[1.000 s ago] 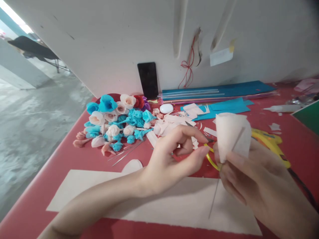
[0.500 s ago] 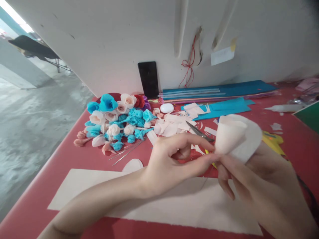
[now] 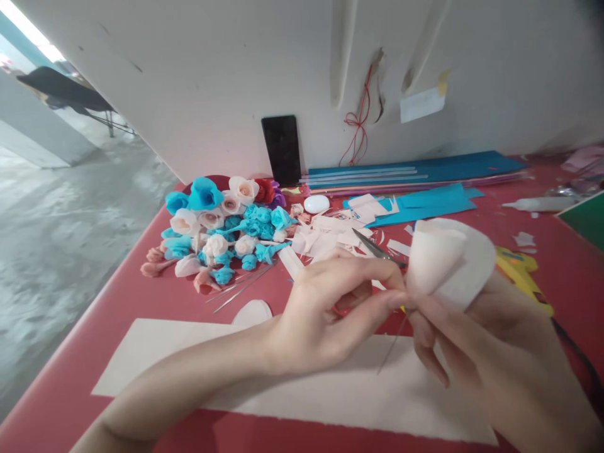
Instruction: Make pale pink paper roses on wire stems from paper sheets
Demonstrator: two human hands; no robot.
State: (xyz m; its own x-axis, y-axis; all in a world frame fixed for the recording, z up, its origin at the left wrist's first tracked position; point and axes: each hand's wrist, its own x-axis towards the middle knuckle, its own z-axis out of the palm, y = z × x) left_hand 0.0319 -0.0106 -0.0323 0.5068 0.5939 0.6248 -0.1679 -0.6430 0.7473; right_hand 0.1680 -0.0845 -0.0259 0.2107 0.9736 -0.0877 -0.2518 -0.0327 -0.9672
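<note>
1. Since a second ago, the left hand has closed in on the pale paper flower, whose outer petal flares wider.
2. From my remote seat, I see left and right hand pinching its base above the cream paper sheet, wire stem slanting below.
3. Slack fingers could let the petal unwrap; overtight ones, crumple it.
</note>
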